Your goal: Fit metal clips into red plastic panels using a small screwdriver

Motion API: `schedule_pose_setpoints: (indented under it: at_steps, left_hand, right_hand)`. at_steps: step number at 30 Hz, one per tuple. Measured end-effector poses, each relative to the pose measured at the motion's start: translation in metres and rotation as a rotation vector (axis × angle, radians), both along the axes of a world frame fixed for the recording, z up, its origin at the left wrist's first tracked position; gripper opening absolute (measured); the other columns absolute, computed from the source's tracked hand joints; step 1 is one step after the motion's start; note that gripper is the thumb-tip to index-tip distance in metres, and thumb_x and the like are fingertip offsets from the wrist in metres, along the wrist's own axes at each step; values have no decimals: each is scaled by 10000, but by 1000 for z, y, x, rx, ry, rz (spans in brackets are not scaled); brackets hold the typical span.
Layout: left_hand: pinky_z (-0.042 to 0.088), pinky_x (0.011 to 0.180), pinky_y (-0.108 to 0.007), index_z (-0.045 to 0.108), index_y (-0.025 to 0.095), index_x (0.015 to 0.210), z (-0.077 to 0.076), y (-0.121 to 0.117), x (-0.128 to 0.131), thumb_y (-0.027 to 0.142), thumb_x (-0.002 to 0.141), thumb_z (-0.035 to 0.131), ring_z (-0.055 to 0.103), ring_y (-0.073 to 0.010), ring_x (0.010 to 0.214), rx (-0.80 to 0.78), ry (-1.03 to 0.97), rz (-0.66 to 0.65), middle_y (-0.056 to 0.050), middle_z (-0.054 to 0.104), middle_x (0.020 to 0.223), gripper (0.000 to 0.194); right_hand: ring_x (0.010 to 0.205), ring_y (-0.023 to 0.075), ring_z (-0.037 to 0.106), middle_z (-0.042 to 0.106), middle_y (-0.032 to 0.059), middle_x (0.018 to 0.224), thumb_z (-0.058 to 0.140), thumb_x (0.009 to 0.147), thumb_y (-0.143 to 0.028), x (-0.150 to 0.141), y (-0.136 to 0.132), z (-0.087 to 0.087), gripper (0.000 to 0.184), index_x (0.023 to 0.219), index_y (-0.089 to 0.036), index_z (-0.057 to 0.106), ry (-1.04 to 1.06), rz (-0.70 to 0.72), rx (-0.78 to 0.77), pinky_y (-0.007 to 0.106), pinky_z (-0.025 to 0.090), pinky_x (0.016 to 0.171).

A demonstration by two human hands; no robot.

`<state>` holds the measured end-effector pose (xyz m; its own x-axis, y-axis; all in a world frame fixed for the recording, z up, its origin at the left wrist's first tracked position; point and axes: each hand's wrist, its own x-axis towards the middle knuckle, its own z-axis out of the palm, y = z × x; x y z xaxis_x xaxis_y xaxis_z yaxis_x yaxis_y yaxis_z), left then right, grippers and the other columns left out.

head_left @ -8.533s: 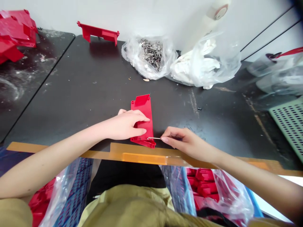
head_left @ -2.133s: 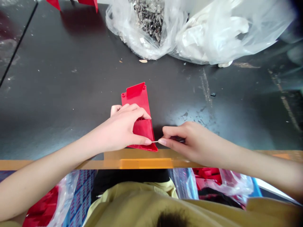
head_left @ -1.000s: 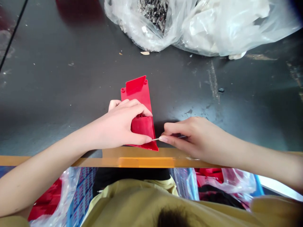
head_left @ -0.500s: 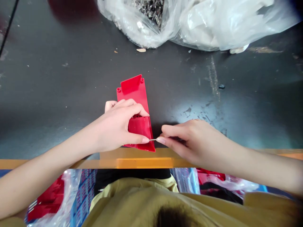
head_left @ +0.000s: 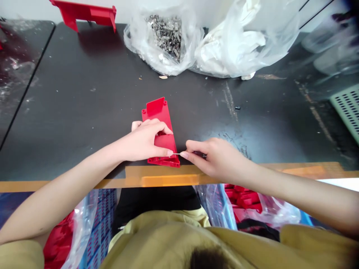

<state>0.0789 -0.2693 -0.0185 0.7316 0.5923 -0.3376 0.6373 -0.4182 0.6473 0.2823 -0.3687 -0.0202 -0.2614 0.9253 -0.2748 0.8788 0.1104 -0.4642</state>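
Note:
A flat red plastic part [head_left: 159, 114] lies on the black table [head_left: 84, 108] near its front edge. My left hand [head_left: 146, 142] rests on the part's near half, fingers curled over it and thumb at its right side. My right hand [head_left: 215, 158] is just to the right, thumb and forefinger pinched on a thin metal pin [head_left: 176, 154]. The pin lies level and its tip meets the part's right edge beside my left thumb.
At the back stand a clear bag of small metal pieces [head_left: 165, 37] and a bag of white items [head_left: 238, 48]. Another red part [head_left: 84, 13] sits back left, a green perforated tray [head_left: 347, 108] at the right. Bags of red parts [head_left: 246, 201] hang below the table's tape-covered front edge.
Both hands keep their grip on the part and the pin. The view has tilted up, so the back of the table and the green tray show again.

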Motion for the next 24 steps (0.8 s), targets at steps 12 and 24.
schedule_pose_setpoints:
  at_steps: [12,24]
  left_hand:
    - [388,1111,-364,466,179,1425,10,-17,-50,402,903,575,486,-205,1309,90,-178,9,-79,506,1442,578]
    - [267,1182,-545,523,153,1371,-19,-44,-45,447,863,691,532,-257,1275,299,-216,87,-121,612,1338,610]
  right_hand:
    - [563,86,439,596,-44,654,518,963,-413,-3,5,6,279,815,-203,627,344,58,-50,230,325,573]
    - [480,85,417,636,-40,627,507,976,-359,-4,16,-2,252,795,-210,598,212,185,22,234,256,510]
